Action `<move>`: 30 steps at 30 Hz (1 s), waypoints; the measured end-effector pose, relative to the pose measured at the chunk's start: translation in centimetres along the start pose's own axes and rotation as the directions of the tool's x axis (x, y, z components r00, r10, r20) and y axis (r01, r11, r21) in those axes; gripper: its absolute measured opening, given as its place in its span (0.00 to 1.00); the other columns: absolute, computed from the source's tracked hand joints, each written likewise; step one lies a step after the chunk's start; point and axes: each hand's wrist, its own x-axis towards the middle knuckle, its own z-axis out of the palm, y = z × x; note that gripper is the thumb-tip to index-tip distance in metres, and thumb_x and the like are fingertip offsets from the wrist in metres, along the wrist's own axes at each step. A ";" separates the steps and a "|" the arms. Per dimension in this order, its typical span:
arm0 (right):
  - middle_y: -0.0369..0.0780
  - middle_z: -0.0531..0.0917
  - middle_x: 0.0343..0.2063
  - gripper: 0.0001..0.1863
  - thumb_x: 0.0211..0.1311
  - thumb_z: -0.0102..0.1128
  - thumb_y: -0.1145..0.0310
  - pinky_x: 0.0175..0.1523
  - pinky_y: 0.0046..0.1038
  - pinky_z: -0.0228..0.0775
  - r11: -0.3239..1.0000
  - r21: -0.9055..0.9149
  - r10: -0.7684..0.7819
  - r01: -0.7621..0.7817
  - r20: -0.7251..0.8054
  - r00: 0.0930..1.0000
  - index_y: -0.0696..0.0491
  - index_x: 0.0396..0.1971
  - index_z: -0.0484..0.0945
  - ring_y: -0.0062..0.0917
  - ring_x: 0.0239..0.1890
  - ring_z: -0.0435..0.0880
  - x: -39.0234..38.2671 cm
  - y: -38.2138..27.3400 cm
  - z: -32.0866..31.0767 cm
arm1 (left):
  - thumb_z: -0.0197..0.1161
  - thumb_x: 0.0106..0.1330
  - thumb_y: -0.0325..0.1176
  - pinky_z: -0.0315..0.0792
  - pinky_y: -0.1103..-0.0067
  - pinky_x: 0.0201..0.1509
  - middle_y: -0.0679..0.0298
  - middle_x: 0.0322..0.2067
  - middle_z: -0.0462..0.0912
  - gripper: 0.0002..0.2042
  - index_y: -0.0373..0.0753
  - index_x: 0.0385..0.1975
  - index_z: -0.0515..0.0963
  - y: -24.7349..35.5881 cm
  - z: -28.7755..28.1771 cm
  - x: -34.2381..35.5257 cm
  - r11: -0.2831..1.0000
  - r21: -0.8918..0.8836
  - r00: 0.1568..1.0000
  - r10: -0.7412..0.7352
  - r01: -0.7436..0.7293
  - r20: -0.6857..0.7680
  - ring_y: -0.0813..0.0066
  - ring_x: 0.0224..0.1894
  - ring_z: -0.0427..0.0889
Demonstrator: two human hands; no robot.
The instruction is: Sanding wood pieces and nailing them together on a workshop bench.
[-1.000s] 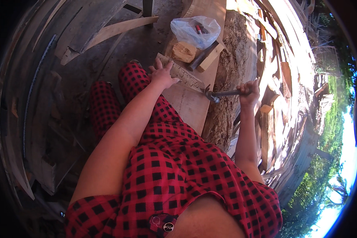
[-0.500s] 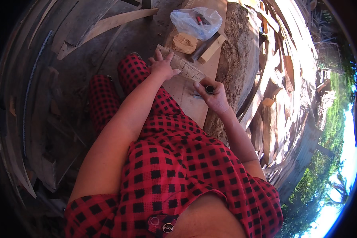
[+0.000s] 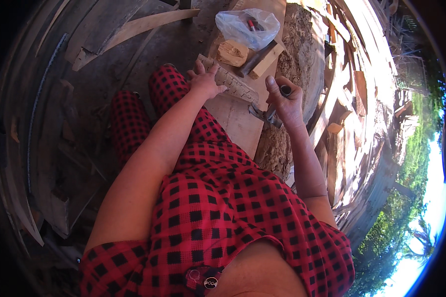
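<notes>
My left hand [image 3: 203, 83] lies with fingers spread on a flat strip of wood [image 3: 235, 86], which has rows of cut marks along its face. The strip rests at a slant across a wooden plank [image 3: 238, 119]. My right hand [image 3: 286, 101] grips a claw hammer [image 3: 266, 116] by its handle, whose end shows above my fist. The hammer's metal head is just beyond the strip's right end, over the plank's edge; whether it touches anything I cannot tell.
Beyond the strip are a wood block [image 3: 232, 53], a dark tool beside a pale squared wood piece [image 3: 267, 61], and a clear plastic bag [image 3: 248, 28] with a red item. A bark-covered log [image 3: 297, 74] runs along the plank's right; stacked offcuts [image 3: 339, 148] lie farther right.
My right hand has lifted and shifted right and away from me with the hammer, bringing its head more into sight. My left hand stays on the strip.
</notes>
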 end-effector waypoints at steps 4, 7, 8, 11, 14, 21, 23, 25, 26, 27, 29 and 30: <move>0.30 0.68 0.08 0.21 0.59 0.60 0.55 0.19 0.20 0.57 0.996 -0.076 -0.043 0.042 -0.011 0.999 0.56 0.16 0.73 0.11 0.14 0.65 1.6 1.0 0.2 | 0.64 0.52 0.54 0.57 0.50 0.59 0.53 0.67 0.31 0.41 0.61 0.65 0.50 -0.1 0.5 0.4 1.000 -0.012 1.000 0.014 -0.015 -0.014 0.42 0.64 0.47; 0.29 0.66 0.08 0.21 0.58 0.61 0.55 0.19 0.20 0.56 0.987 -0.154 -0.055 0.054 -0.001 0.998 0.57 0.15 0.73 0.10 0.14 0.63 2.4 1.2 0.4 | 0.64 0.51 0.54 0.58 0.51 0.59 0.53 0.67 0.31 0.41 0.61 0.65 0.50 0.2 0.4 0.3 1.000 0.011 1.000 0.007 -0.007 -0.005 0.42 0.64 0.47; 0.29 0.66 0.08 0.21 0.58 0.61 0.55 0.19 0.20 0.56 0.987 -0.152 -0.057 0.057 0.002 0.998 0.57 0.15 0.73 0.10 0.14 0.63 2.5 1.1 0.5 | 0.64 0.51 0.54 0.58 0.51 0.59 0.53 0.67 0.31 0.41 0.61 0.65 0.50 0.1 0.5 0.3 1.000 0.014 1.000 0.010 -0.010 -0.012 0.42 0.63 0.48; 0.29 0.65 0.07 0.21 0.58 0.61 0.55 0.20 0.20 0.55 0.989 -0.140 -0.044 0.046 0.018 0.999 0.57 0.15 0.73 0.11 0.14 0.61 2.6 0.5 0.8 | 0.64 0.51 0.54 0.59 0.52 0.58 0.52 0.67 0.31 0.41 0.61 0.65 0.50 -0.1 0.5 0.4 1.000 0.016 1.000 0.015 -0.015 -0.024 0.43 0.63 0.49; 0.29 0.65 0.08 0.21 0.58 0.61 0.55 0.20 0.20 0.55 0.990 -0.130 -0.040 0.047 0.054 0.998 0.57 0.15 0.73 0.11 0.15 0.61 2.9 0.2 1.6 | 0.64 0.51 0.55 0.59 0.52 0.58 0.52 0.67 0.31 0.41 0.61 0.65 0.49 -0.1 0.6 0.4 1.000 0.012 0.999 0.017 -0.017 -0.028 0.42 0.63 0.49; 0.28 0.65 0.09 0.19 0.56 0.63 0.57 0.21 0.19 0.54 0.992 0.013 -0.128 0.128 -0.001 0.992 0.57 0.17 0.73 0.10 0.16 0.60 3.4 0.1 4.0 | 0.64 0.51 0.54 0.60 0.53 0.58 0.52 0.67 0.32 0.42 0.61 0.65 0.49 0.0 0.6 0.3 0.999 0.030 0.999 0.023 -0.022 -0.038 0.42 0.63 0.50; 0.28 0.65 0.09 0.19 0.56 0.64 0.57 0.21 0.19 0.54 0.988 0.040 -0.149 0.150 -0.017 0.989 0.57 0.17 0.73 0.10 0.16 0.60 3.5 0.4 4.2 | 0.64 0.51 0.54 0.60 0.53 0.58 0.51 0.67 0.33 0.42 0.61 0.65 0.49 0.1 0.5 0.3 0.999 0.035 0.999 0.024 -0.023 -0.034 0.42 0.63 0.50; 0.28 0.67 0.11 0.18 0.54 0.65 0.58 0.20 0.18 0.54 0.988 0.050 -0.145 0.146 -0.026 0.989 0.56 0.17 0.73 0.10 0.17 0.62 3.5 0.7 4.1 | 0.64 0.51 0.54 0.60 0.53 0.58 0.51 0.67 0.33 0.42 0.62 0.65 0.49 0.2 0.4 0.2 0.999 0.039 0.999 0.027 -0.025 -0.029 0.42 0.63 0.50; 0.28 0.67 0.11 0.18 0.54 0.65 0.58 0.20 0.18 0.54 0.988 0.048 -0.144 0.145 -0.029 0.989 0.56 0.17 0.73 0.10 0.17 0.62 3.3 0.6 3.6 | 0.64 0.51 0.55 0.60 0.53 0.58 0.51 0.67 0.32 0.42 0.62 0.65 0.49 0.2 0.3 0.2 0.999 0.039 0.999 0.022 -0.021 -0.023 0.43 0.63 0.50; 0.29 0.68 0.12 0.17 0.56 0.64 0.59 0.21 0.18 0.56 0.986 0.129 -0.107 0.107 -0.009 0.994 0.56 0.18 0.73 0.11 0.17 0.64 2.8 0.5 2.6 | 0.64 0.51 0.55 0.60 0.53 0.58 0.51 0.67 0.32 0.42 0.62 0.65 0.49 0.2 0.3 0.2 0.999 0.038 1.000 0.019 -0.018 -0.017 0.43 0.63 0.50; 0.32 0.69 0.14 0.15 0.59 0.60 0.60 0.26 0.21 0.61 0.904 0.424 -0.036 0.050 -0.041 0.999 0.54 0.20 0.72 0.15 0.18 0.67 3.0 2.4 -0.9 | 0.64 0.51 0.55 0.60 0.53 0.57 0.52 0.67 0.32 0.42 0.62 0.65 0.49 -0.1 0.1 0.1 0.999 0.042 1.000 0.006 -0.006 -0.013 0.43 0.63 0.49; 0.33 0.69 0.16 0.15 0.60 0.57 0.59 0.30 0.24 0.65 0.791 0.610 0.017 0.044 -0.094 0.995 0.54 0.20 0.71 0.19 0.19 0.68 3.4 5.5 -4.6 | 0.64 0.51 0.55 0.61 0.53 0.57 0.52 0.67 0.32 0.42 0.62 0.65 0.49 0.0 0.0 0.1 0.999 0.042 1.000 0.004 -0.003 -0.003 0.43 0.63 0.49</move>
